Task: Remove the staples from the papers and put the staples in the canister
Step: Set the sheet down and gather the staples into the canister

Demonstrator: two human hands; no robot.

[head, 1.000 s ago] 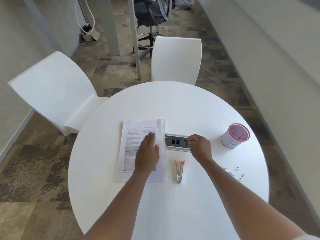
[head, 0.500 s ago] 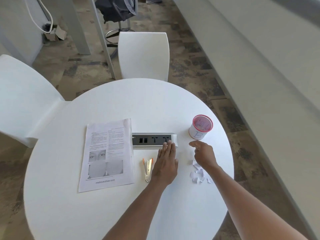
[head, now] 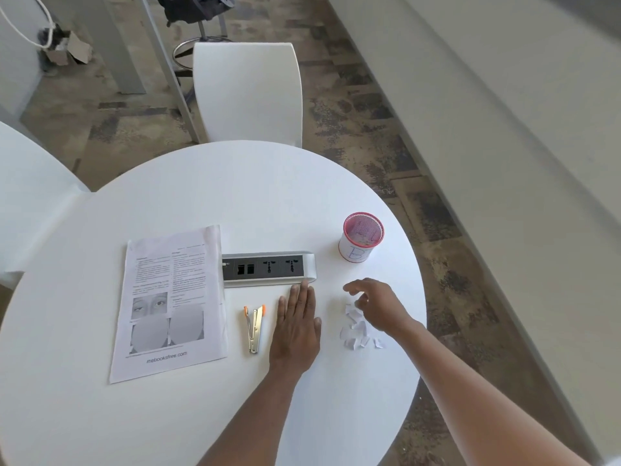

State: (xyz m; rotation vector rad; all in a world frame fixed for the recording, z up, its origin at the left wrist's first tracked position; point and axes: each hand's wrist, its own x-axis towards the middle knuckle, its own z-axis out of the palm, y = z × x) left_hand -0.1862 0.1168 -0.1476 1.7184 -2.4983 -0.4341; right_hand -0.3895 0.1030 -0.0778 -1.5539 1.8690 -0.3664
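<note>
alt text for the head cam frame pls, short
Over a round white table, the right hand hovers, fingers loosely curled, above small paper scraps near the pink-rimmed canister. The left hand lies flat between a staple remover and the scraps; papers lie left.

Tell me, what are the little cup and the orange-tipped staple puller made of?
The canister looks like pink wire mesh, judging by its fine grid wall, wrapped in white paper with blue writing. The staple remover looks like shiny bare metal, since it glints silver, with orange tips that are probably plastic.

White chair (head: 248, 95) behind round table (head: 188, 196); socket strip (head: 268, 269), perhaps recessed.
</note>
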